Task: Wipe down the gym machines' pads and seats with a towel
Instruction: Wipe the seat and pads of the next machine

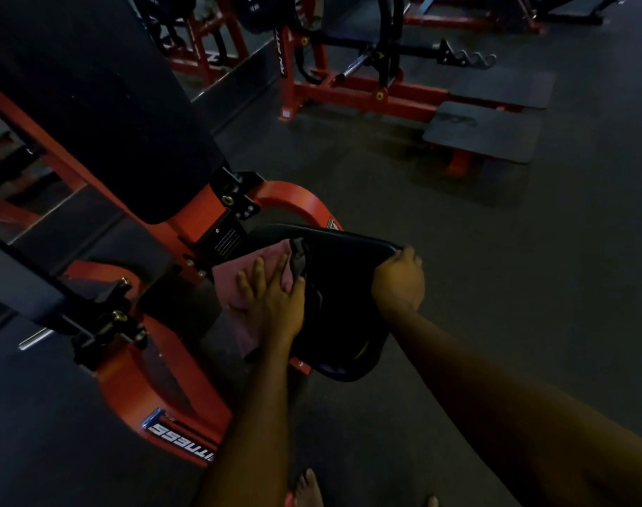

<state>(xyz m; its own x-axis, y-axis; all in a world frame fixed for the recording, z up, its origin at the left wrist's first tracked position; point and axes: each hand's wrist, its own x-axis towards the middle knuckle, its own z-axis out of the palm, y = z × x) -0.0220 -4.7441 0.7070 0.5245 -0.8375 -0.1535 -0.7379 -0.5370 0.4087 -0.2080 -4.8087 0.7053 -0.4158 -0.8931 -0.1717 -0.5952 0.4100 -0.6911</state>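
Left fingers point(259, 276) flat atop towel point(231, 287) on seat point(341, 287)

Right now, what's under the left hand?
A pink towel, pressed flat by the left hand against the black seat. The seat surface beneath the towel is covered. The right hand grips the seat's edge.

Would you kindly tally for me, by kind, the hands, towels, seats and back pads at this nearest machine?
hands: 2, the left hand and the right hand
pink towel: 1
black seat: 1
black back pad: 1
Total: 5
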